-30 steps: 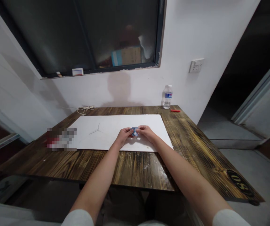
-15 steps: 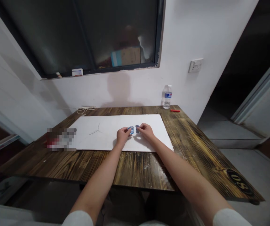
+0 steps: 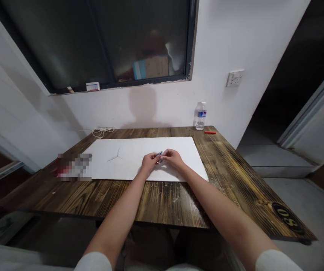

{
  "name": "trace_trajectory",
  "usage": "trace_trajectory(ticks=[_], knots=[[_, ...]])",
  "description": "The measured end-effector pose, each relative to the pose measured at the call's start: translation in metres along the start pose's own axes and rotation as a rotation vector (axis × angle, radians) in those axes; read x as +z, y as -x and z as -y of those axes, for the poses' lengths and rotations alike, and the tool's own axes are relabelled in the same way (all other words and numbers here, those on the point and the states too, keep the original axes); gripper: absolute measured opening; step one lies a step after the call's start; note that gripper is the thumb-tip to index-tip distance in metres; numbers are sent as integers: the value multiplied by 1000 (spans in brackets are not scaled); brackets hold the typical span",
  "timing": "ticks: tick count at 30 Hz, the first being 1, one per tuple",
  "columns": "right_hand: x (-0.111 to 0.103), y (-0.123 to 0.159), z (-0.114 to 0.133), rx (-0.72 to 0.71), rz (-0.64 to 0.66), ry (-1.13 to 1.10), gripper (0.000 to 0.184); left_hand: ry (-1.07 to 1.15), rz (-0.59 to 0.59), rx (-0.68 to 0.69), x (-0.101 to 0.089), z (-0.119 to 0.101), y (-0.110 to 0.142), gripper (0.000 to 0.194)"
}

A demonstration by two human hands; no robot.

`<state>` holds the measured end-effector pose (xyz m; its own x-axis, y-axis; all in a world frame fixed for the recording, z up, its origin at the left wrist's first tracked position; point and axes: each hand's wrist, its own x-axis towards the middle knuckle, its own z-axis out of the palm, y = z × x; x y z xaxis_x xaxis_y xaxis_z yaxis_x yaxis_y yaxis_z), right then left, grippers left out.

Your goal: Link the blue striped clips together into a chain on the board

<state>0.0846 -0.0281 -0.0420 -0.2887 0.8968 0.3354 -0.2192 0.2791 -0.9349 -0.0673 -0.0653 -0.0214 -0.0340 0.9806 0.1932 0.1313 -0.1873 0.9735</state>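
Note:
My left hand [image 3: 148, 163] and my right hand [image 3: 173, 158] meet over a white sheet [image 3: 128, 163] on the wooden table [image 3: 162, 199]. Both are closed in a pinch on a small blue-and-white object [image 3: 159, 154] held between the fingertips. Most of that object is hidden by my fingers, and I cannot make out what it is. A thin three-armed wire piece [image 3: 116, 155] lies on the sheet to the left of my hands.
A water bottle [image 3: 200, 116] and a red pen-like stick [image 3: 210, 132] sit at the table's far right by the wall. A coil of white cord [image 3: 103, 131] lies at the far left. A blurred patch [image 3: 74, 166] covers something at the sheet's left end. An open doorway is on the right.
One second ago my hands held the blue object together. Half a second ago they had pulled it into two small pieces, one in each hand. Now the hands are together again.

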Motion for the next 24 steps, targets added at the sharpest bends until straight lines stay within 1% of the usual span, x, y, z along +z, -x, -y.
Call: trace_trajectory(ticks=[3, 6, 14, 20, 24], knots=[[-1, -1, -2, 28, -34, -61, 36, 12, 24, -19, 0, -1, 1, 53], [-3, -2, -3, 63, -39, -90, 44, 1, 50, -22, -1, -1, 3, 54], [-8, -2, -3, 52, -86, -39, 38, 38, 120, 2, 0, -4, 5, 49], [-7, 0, 0, 83, -61, -76, 36, 39, 90, -12, 1, -4, 6, 45], [-7, 1, 3, 75, -69, -91, 37, 64, 113, -27, 0, -3, 4, 45]])
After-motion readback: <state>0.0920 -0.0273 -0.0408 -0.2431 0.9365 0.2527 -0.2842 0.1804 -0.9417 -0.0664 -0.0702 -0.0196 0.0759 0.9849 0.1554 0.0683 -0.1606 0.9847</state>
